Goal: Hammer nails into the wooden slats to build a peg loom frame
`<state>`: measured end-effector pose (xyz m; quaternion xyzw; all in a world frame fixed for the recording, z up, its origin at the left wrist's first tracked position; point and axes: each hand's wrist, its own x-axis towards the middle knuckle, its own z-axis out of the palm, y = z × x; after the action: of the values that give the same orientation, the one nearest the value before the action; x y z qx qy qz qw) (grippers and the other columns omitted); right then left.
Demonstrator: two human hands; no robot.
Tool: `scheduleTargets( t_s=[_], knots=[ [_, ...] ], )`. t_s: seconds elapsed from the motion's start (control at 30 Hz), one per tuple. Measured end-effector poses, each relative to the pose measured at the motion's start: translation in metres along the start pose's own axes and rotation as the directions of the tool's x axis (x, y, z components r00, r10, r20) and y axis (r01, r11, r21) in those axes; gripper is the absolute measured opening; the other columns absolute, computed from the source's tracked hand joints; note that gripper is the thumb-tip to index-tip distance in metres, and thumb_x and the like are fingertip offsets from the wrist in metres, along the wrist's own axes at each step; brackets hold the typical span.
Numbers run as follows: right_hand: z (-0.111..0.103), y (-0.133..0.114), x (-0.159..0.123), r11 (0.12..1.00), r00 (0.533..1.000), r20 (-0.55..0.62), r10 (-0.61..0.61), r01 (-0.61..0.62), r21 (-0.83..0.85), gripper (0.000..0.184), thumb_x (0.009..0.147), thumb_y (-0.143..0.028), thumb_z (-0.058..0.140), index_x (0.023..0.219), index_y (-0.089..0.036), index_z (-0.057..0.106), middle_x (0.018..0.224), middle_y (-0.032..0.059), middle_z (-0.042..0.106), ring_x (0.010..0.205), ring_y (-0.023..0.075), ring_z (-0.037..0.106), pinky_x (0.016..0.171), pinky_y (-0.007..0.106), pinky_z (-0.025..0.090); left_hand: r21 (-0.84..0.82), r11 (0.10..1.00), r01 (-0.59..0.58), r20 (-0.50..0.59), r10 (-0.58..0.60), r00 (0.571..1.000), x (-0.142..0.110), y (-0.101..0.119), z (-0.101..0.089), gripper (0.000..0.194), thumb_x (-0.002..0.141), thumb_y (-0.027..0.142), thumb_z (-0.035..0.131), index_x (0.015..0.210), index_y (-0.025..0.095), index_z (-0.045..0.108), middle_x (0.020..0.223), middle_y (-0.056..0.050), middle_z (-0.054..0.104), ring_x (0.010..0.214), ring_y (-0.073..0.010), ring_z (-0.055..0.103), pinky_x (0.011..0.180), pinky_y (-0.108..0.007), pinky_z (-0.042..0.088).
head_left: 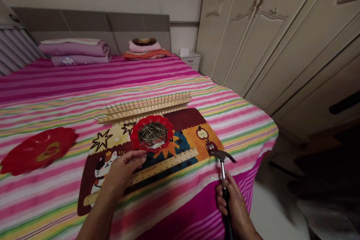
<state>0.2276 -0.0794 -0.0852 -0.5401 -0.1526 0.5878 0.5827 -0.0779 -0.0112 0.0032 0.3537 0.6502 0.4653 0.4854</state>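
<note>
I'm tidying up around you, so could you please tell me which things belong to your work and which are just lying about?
In use:
hammer in right hand
holed strip under left hand
dish of nails
nailed strips
mat

Lying about:
red plate
folded bedding
nightstand

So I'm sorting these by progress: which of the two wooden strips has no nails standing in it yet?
The near strip under the left hand, showing only bare holes. The far strip, beyond the red dish, bristles with nails.
</note>
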Motion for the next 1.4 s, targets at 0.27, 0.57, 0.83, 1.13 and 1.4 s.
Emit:
scheduleTargets(
  t_s=[0.27, 0.57, 0.83, 1.13, 1.4],
  knots=[
    [-0.001, 0.0, -0.002, 1.0, 0.999, 0.033, -0.023, 0.022, 0.014, 0.055, 0.076, -0.04, 0.062, 0.127, -0.031, 0.043, 0.049, -0.0106, 0.052, 0.03, 0.0041, 0.037, 0.024, 0.009, 0.027, 0.128, 0.992, -0.012, -0.043, 0.018, 0.999, -0.011, -0.023, 0.019, 0.041, 0.052, 0.047, 0.072, 0.083, 0.018, 0.07, 0.073, -0.002, 0.069, 0.066, -0.0143, 0.062, 0.061, -0.024, 0.049],
    [0.001, -0.005, -0.003, 1.0, 0.999, 0.042, 0.002, -0.003, 0.019, 0.056, 0.075, -0.037, 0.062, 0.128, -0.03, 0.042, 0.05, -0.0104, 0.051, 0.032, 0.0043, 0.037, 0.026, 0.008, 0.027, 0.018, 0.999, 0.045, -0.041, -0.044, 0.998, -0.008, -0.02, 0.046, 0.042, 0.048, 0.044, 0.073, 0.08, 0.018, 0.068, 0.065, 0.0, 0.067, 0.061, -0.0127, 0.06, 0.057, -0.024, 0.049],
    [0.001, -0.005, -0.002, 1.0, 0.999, 0.038, 0.01, -0.01, 0.004, 0.057, 0.074, -0.039, 0.064, 0.126, -0.03, 0.043, 0.05, -0.0105, 0.052, 0.031, 0.0043, 0.038, 0.026, 0.009, 0.026, 0.069, 0.998, 0.0, -0.043, 0.003, 0.999, -0.007, -0.025, 0.065, 0.031, 0.048, 0.04, 0.071, 0.068, 0.017, 0.064, 0.06, 0.003, 0.062, 0.056, -0.01, 0.054, 0.05, -0.02, 0.044],
    [0.0, -0.004, -0.002, 1.0, 0.999, 0.033, -0.002, 0.002, 0.004, 0.054, 0.077, -0.037, 0.061, 0.127, -0.03, 0.042, 0.051, -0.0101, 0.053, 0.031, 0.0049, 0.039, 0.025, 0.009, 0.027, 0.165, 0.983, -0.083, 0.005, 0.084, 0.996, -0.001, -0.03, 0.079, 0.028, 0.056, 0.042, 0.066, 0.07, 0.018, 0.063, 0.059, 0.003, 0.059, 0.056, -0.0102, 0.052, 0.051, -0.02, 0.043],
    [0.0, -0.003, -0.001, 1.0, 0.999, 0.039, -0.015, 0.015, 0.007, 0.054, 0.079, -0.035, 0.059, 0.129, -0.029, 0.041, 0.051, -0.0101, 0.053, 0.031, 0.0048, 0.038, 0.025, 0.009, 0.027, 0.292, 0.943, -0.161, 0.007, 0.166, 0.986, -0.002, -0.032, 0.082, 0.021, 0.062, 0.04, 0.061, 0.072, 0.022, 0.064, 0.062, 0.004, 0.064, 0.058, -0.011, 0.056, 0.054, -0.02, 0.043]
  ],
)
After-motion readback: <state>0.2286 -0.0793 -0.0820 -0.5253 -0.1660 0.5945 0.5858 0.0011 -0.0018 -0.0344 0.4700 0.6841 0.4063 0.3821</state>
